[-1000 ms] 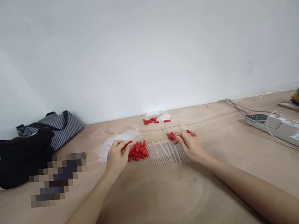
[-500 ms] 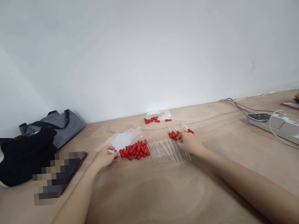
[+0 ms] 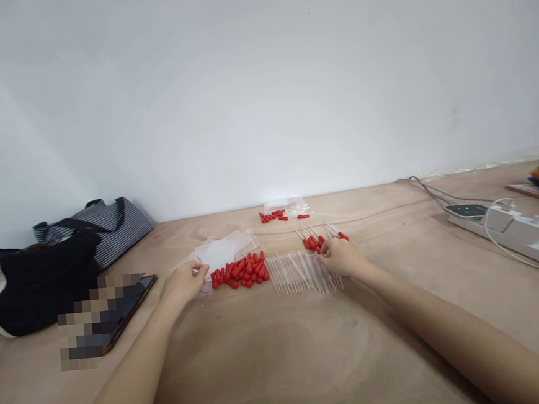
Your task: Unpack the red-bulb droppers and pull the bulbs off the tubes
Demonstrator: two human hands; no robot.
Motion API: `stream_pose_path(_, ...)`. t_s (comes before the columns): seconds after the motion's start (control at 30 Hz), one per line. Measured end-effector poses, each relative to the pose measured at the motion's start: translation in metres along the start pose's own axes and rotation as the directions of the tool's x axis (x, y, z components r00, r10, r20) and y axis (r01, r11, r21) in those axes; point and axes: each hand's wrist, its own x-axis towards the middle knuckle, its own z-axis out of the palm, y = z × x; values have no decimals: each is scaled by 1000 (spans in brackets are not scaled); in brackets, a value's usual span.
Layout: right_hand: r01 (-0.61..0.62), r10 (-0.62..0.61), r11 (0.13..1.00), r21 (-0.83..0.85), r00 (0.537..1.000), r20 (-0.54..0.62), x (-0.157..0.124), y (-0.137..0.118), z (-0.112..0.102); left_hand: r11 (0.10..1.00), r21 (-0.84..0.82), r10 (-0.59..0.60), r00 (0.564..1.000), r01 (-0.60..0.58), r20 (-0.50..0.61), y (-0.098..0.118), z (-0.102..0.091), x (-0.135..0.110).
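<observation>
A heap of red dropper bulbs [image 3: 242, 271] lies on the table between my hands. My left hand [image 3: 185, 282] is at its left end, fingers curled with a small gap and nothing visible between them. To the right of the heap is a row of clear thin tubes [image 3: 294, 273]. My right hand [image 3: 343, 256] reaches over the right end of this row, thumb and fingers closed at the tube tops; what they pinch is hidden. Just beyond those fingertips lie several droppers with red bulbs fitted [image 3: 312, 243], tubes pointing away from me.
Clear plastic bags [image 3: 217, 251] lie behind the left hand. At the back are more red bulbs [image 3: 270, 216] and a small bag [image 3: 285, 206]. A phone [image 3: 131, 309] and bags [image 3: 37, 279] stand left; a power strip [image 3: 524, 235] with cables is right.
A red bulb by my left fingertips now lies against the heap, and the left hand has shifted slightly left, away from it. My right hand has barely moved.
</observation>
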Motion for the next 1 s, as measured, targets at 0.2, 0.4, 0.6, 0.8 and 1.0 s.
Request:
stream_pose_path(0.2,-63,62,998,-12,997,-42,20,-3,-5,844,351,526,755,-406,-392,37,17,-33)
stream_pose_path(0.4,-113,113,993,-14,993,-45,39,-16,3,600,309,798,522,-738,-302,64,56,-70)
stream_pose_path(0.6,-120,126,987,106,991,-53,36,-15,-4,536,71,833,513,-841,-206,70,71,-74)
stream_pose_path(0.8,48,-22,939,340,997,-80,1,-24,2,722,-439,549,829,-535,-106,102,80,-68)
stream_pose_path(1.0,362,-285,846,393,928,-242,-35,-35,15,687,-687,376,925,-237,57,127,95,-70)
